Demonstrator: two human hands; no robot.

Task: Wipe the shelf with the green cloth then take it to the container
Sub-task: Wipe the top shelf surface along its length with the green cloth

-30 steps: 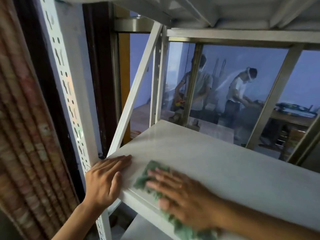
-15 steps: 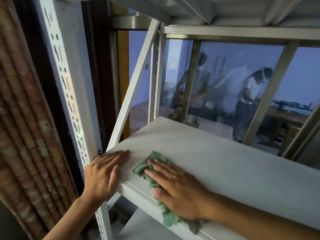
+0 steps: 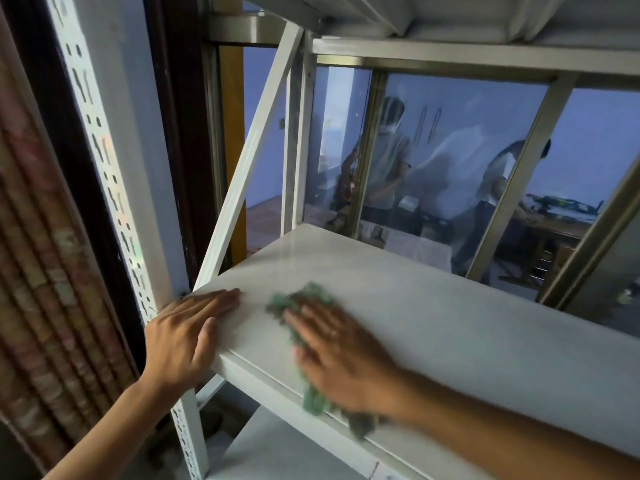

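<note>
The white metal shelf (image 3: 433, 323) runs from the lower left to the right edge of the view. A crumpled green cloth (image 3: 298, 297) lies on its front left part, and its lower end hangs over the front lip. My right hand (image 3: 339, 351) presses flat on the cloth with straight fingers; it is blurred by motion. My left hand (image 3: 183, 334) rests flat on the shelf's left front corner, thumb over the edge, beside the perforated upright. No container is in view.
A perforated white upright (image 3: 114, 202) and a diagonal brace (image 3: 249, 157) frame the left side. Another shelf (image 3: 450, 15) is overhead and a lower one (image 3: 277, 455) below. Behind is a window (image 3: 450, 161) with two people beyond; a patterned curtain (image 3: 41, 271) hangs at left.
My right hand has slid the green cloth a little farther onto the shelf, away from the front edge. My left hand stays on the corner.
</note>
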